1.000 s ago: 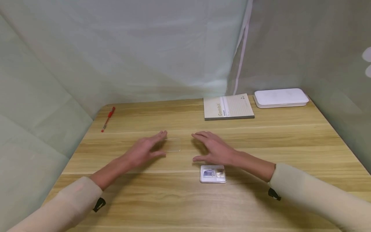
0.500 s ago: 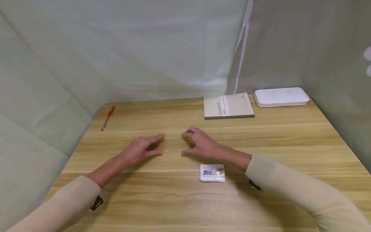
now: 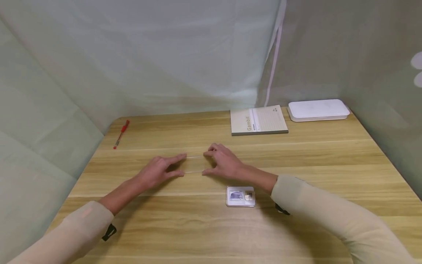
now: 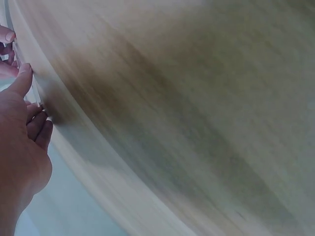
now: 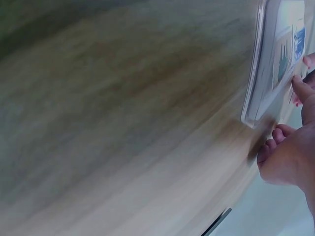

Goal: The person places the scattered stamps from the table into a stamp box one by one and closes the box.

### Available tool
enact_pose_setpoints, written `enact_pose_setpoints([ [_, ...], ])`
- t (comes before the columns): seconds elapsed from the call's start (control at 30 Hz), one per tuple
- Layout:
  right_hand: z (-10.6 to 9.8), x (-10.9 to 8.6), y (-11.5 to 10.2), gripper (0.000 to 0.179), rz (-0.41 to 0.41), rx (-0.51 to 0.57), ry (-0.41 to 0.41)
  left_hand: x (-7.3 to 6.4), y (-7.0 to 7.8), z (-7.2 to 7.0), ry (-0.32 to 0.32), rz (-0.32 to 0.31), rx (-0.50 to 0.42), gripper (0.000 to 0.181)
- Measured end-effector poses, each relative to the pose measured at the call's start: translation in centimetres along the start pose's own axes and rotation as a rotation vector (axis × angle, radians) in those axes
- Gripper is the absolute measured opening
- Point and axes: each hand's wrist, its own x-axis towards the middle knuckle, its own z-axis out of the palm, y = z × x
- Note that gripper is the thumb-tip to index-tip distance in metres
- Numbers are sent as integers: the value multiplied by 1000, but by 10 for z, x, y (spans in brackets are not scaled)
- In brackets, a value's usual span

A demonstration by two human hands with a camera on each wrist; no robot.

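Clear cover: between left hand and right hand, beyond and left of the card case; its see-through rim is faint, so I cannot tell whether it rests on the surface or sits just above it
Left fingers: parted from the thumb across the cover's left end, pinching far and near edges
Right fingers: likewise at the right end, in what I read as a light pinch
Handling: I judge it light, stiff, slick, perhaps brittle plastic; I would hold it by the end corners, off the broad face
Card case: two small pictures inside; no words I can read
Notebook: "Gambit" on its front; finer print too small for me
White case: beside the notebook; I see no lettering
Red pen: far left; no mark I can read
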Motion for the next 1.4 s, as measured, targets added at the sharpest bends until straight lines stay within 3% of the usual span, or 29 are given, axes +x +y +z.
enact_pose_setpoints([
  [0.4, 3, -1, -4, 62, 7, -22, 24, 1, 1, -1, 22, 12, 23, 60],
  [0.83, -2, -4, -2, 60, 30, 45, 27, 10, 6, -8, -3, 47, 41, 59],
  [1.07, -17, -26, 4, 60, 52, 88, 6, 21, 23, -6, -21, 93, 43, 58],
  [1.27, -29, -54, 16, 61, 28, 70, 17, 33, 47, 2, -32, 163, 56, 58],
  [1.4, -37, -72, 24, 60, 22, 80, 26, 40, 63, 10, -26, 169, 63, 58],
])
